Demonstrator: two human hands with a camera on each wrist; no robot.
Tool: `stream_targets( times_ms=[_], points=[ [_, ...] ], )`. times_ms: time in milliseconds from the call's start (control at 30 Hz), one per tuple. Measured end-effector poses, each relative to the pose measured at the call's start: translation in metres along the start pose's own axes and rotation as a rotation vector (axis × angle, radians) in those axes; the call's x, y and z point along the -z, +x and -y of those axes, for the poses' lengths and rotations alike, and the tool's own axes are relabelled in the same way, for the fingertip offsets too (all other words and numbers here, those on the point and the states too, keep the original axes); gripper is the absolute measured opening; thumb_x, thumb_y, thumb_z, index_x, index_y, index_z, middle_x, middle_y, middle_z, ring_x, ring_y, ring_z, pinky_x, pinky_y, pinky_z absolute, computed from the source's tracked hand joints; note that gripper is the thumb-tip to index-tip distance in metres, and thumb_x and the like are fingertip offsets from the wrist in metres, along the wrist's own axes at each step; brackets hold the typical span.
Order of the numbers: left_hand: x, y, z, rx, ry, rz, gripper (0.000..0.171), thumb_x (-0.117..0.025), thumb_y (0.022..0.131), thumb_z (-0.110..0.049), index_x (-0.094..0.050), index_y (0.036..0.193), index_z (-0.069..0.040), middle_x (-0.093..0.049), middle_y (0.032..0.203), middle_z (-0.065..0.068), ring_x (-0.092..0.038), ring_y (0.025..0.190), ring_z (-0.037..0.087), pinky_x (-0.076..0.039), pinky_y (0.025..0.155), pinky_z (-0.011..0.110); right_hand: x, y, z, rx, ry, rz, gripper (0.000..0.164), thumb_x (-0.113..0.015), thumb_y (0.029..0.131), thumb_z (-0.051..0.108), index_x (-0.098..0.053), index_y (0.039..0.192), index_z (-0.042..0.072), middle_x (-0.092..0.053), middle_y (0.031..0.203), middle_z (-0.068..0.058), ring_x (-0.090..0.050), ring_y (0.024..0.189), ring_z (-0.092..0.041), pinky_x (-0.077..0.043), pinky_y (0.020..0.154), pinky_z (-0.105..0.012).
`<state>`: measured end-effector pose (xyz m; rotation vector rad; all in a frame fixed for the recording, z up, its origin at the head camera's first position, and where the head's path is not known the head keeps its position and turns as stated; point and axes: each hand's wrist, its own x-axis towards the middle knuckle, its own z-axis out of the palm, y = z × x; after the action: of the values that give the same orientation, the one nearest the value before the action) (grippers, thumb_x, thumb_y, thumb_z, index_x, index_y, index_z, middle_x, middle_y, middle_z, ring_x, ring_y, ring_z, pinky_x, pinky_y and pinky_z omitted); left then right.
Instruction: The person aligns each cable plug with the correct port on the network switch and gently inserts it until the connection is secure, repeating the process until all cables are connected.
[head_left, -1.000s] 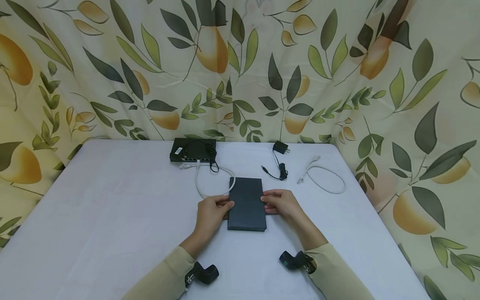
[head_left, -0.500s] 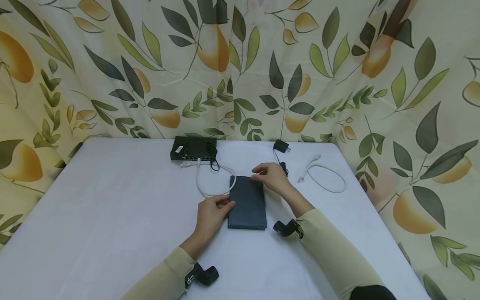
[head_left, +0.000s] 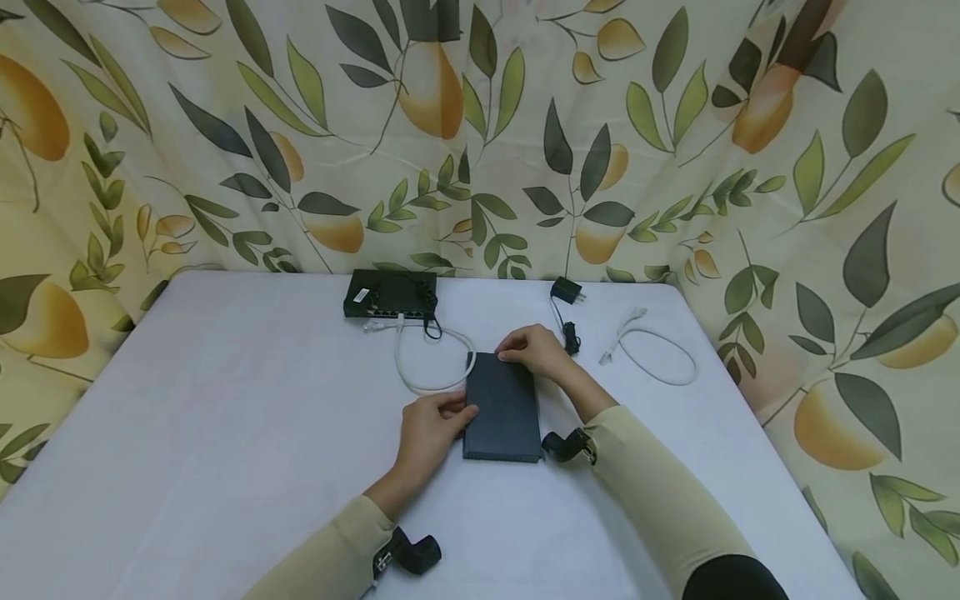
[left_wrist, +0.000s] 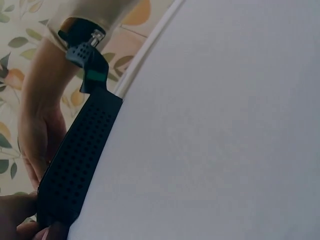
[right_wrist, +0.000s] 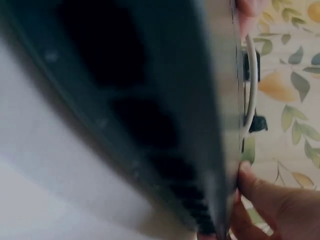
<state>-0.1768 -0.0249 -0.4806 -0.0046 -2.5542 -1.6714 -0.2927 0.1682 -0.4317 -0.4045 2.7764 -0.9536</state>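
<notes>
A dark blue-grey network switch, a flat oblong box, is between my hands at the middle of the table. My left hand grips its left edge, thumb over the top. At its far edge my right hand pinches the rim near the corner. In the left wrist view the perforated side of the switch shows, with left fingers at its lower end. The right wrist view shows dark openings along the switch up close, blurred, and the right hand at its lower end.
Behind stands a black device with a row of ports. A white network cable plugged into it loops to the switch's far left corner. A black power adapter with bundled cord and another white cable lie at right.
My right hand has moved from the right edge of the switch to its far edge, pinching there. My left hand keeps its grip at the left edge.
</notes>
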Motion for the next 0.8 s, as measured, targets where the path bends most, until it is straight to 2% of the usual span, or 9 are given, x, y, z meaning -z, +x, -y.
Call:
stream_targets(
  times_ms=[133,333,433,533,633,800],
  points=[
    [-0.002,-0.002,-0.001,-0.004,0.005,0.006,0.028,-0.08,0.084,-0.022,-0.076,0.106,-0.005,-0.076,0.088,0.003,-0.068,0.07,0.005,-0.053,0.059,0.018,0.002,0.0,0.0,0.004,0.01,0.006,0.013,-0.073,0.089,0.016,-0.078,0.096,0.006,-0.075,0.095,-0.009,-0.065,0.086,-0.02,-0.049,0.073,-0.029],
    [-0.004,-0.003,-0.002,0.002,-0.011,0.021,0.028,-0.08,0.083,-0.021,-0.076,0.105,-0.005,-0.076,0.087,0.003,-0.067,0.069,0.005,-0.053,0.058,0.018,0.006,-0.003,-0.002,0.018,-0.007,0.016,0.016,-0.073,0.089,0.017,-0.076,0.1,0.005,-0.075,0.097,-0.01,-0.066,0.089,-0.022,-0.051,0.078,-0.032],
    [-0.005,-0.003,-0.002,0.01,-0.025,0.033,0.029,-0.08,0.083,-0.022,-0.076,0.106,-0.005,-0.076,0.089,0.004,-0.068,0.07,0.005,-0.054,0.058,0.018,0.011,-0.015,-0.004,-0.04,-0.004,-0.019,0.024,-0.073,0.089,0.019,-0.074,0.108,0.003,-0.074,0.103,-0.012,-0.067,0.096,-0.025,-0.053,0.083,-0.037],
    [-0.006,-0.003,-0.001,0.006,-0.03,0.034,0.03,-0.081,0.083,-0.022,-0.076,0.106,-0.005,-0.076,0.09,0.004,-0.069,0.071,0.005,-0.054,0.059,0.018,0.016,-0.036,-0.009,-0.144,0.038,-0.085,0.035,-0.073,0.089,0.021,-0.069,0.118,0.002,-0.07,0.114,-0.017,-0.066,0.105,-0.031,-0.054,0.088,-0.042],
    [-0.005,-0.003,-0.002,-0.003,-0.024,0.032,0.029,-0.081,0.082,-0.022,-0.076,0.106,-0.005,-0.076,0.089,0.004,-0.068,0.071,0.005,-0.054,0.059,0.017,0.017,-0.061,-0.016,-0.234,0.167,-0.112,0.041,-0.073,0.089,0.019,-0.063,0.124,-0.001,-0.067,0.117,-0.021,-0.067,0.103,-0.031,-0.056,0.086,-0.04],
    [-0.004,-0.003,-0.002,-0.017,-0.013,0.03,0.028,-0.081,0.082,-0.021,-0.076,0.105,-0.005,-0.076,0.089,0.004,-0.068,0.07,0.005,-0.053,0.059,0.017,0.008,-0.093,-0.02,-0.294,0.441,-0.033,0.04,-0.073,0.089,0.012,-0.06,0.121,-0.009,-0.071,0.099,-0.017,-0.07,0.077,-0.02,-0.06,0.072,-0.034]
  ],
)
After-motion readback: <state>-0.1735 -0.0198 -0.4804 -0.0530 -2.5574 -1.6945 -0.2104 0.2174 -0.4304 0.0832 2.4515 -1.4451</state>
